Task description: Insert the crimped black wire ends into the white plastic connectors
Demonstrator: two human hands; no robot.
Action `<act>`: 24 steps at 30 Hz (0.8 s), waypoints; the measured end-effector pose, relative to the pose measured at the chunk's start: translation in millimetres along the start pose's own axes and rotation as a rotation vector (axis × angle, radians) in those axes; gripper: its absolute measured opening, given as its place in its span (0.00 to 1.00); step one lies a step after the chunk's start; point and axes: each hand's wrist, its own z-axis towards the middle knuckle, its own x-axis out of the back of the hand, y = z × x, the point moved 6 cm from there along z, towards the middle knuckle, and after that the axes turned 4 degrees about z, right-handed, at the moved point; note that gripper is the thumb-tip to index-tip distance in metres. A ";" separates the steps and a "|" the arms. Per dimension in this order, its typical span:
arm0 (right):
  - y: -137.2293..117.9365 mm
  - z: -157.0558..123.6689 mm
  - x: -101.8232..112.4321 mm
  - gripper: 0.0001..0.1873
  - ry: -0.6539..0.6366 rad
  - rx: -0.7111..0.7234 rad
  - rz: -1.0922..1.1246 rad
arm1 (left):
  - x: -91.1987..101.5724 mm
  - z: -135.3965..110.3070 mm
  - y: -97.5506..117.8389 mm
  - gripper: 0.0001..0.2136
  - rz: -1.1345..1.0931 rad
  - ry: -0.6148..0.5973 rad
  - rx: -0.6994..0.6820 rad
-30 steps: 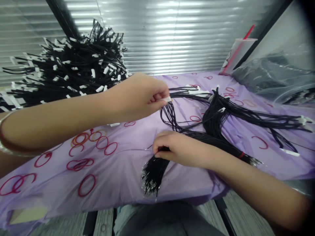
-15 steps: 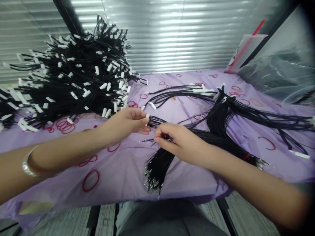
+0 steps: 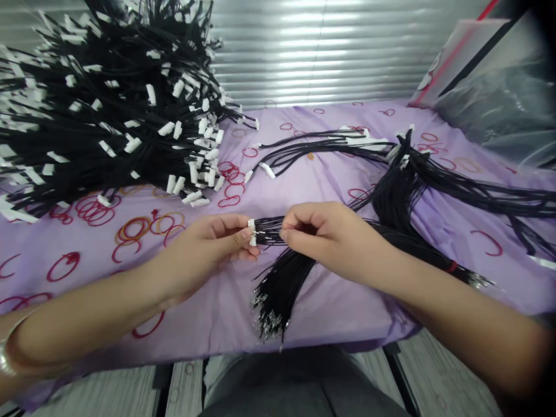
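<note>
My left hand (image 3: 208,246) pinches a small white connector (image 3: 251,231) between thumb and fingertips. My right hand (image 3: 325,234) is closed on thin black wires (image 3: 268,230) that run to that connector. The two hands almost meet over the purple cloth (image 3: 208,313). Below my right hand a bundle of black wires with bare metal ends (image 3: 273,301) fans toward the table's front edge. The bundle runs back under my right wrist to a red band (image 3: 452,267).
A big heap of black wires with white connectors (image 3: 108,104) fills the back left. Loose wired connectors (image 3: 330,145) and more black wires (image 3: 469,191) lie at the back right. Red rubber bands (image 3: 147,226) dot the cloth. A clear plastic bag (image 3: 499,110) and a cup (image 3: 452,52) stand far right.
My left hand came down from the back of the table with the connector and met my right hand. My right hand lifted off the bundle and took wires near the connector.
</note>
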 end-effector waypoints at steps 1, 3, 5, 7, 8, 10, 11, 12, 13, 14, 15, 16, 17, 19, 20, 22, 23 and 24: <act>0.2 -0.3 0.6 0.07 -0.005 -0.017 0.000 | 0.1 -0.2 -3.4 0.06 -0.030 -0.002 0.015; 1.1 -0.7 1.5 0.07 -0.011 -0.052 -0.002 | 0.5 0.0 -9.3 0.06 -0.079 -0.010 0.036; 1.9 -1.0 2.3 0.07 -0.007 -0.078 -0.015 | 0.7 0.5 -13.4 0.06 -0.081 -0.031 0.046; 2.6 -1.3 3.1 0.07 0.002 -0.092 -0.034 | 1.0 1.1 -15.4 0.06 -0.044 -0.058 0.044; 2.7 -1.5 3.4 0.08 0.007 -0.093 -0.045 | 1.3 1.4 -15.7 0.05 -0.025 -0.068 0.041; 3.1 -1.8 3.2 0.08 0.010 -0.092 -0.059 | 2.2 1.8 -16.1 0.05 0.002 -0.081 0.043; 3.3 -2.0 2.7 0.07 0.007 -0.090 -0.062 | 2.7 2.0 -16.2 0.05 0.009 -0.084 0.048; 3.6 -2.1 1.8 0.07 -0.001 -0.089 -0.064 | 3.1 2.3 -16.3 0.05 0.016 -0.086 0.054; 3.9 -2.1 0.9 0.07 -0.008 -0.089 -0.066 | 3.4 2.5 -16.4 0.05 0.023 -0.088 0.059; 4.1 -2.0 0.2 0.07 -0.013 -0.089 -0.068 | 3.4 2.9 -16.3 0.05 0.029 -0.091 0.059; 4.2 -1.9 -0.2 0.07 -0.015 -0.088 -0.071 | 3.3 3.3 -16.1 0.05 0.038 -0.097 0.056; 4.2 -1.8 -0.4 0.07 -0.015 -0.086 -0.073 | 3.1 3.8 -15.8 0.05 0.050 -0.101 0.050; 4.1 -1.7 -0.2 0.07 -0.014 -0.084 -0.076 | 2.9 4.3 -15.6 0.05 0.062 -0.105 0.043; 3.9 -1.5 0.3 0.07 -0.012 -0.080 -0.076 | 3.1 5.4 -15.4 0.04 0.076 -0.104 0.030; 3.8 -1.4 0.3 0.07 -0.014 -0.079 -0.073 | 3.3 5.9 -15.5 0.04 0.079 -0.101 0.028; 3.7 -1.2 0.2 0.07 -0.020 -0.075 -0.068 | 3.9 6.5 -15.6 0.04 0.088 -0.098 0.025; 3.7 -1.0 0.2 0.07 -0.019 -0.074 -0.068 | 3.9 6.6 -15.5 0.05 0.096 -0.102 0.024; 3.5 -0.9 0.4 0.07 -0.015 -0.073 -0.072 | 4.0 6.5 -15.2 0.05 0.106 -0.103 0.022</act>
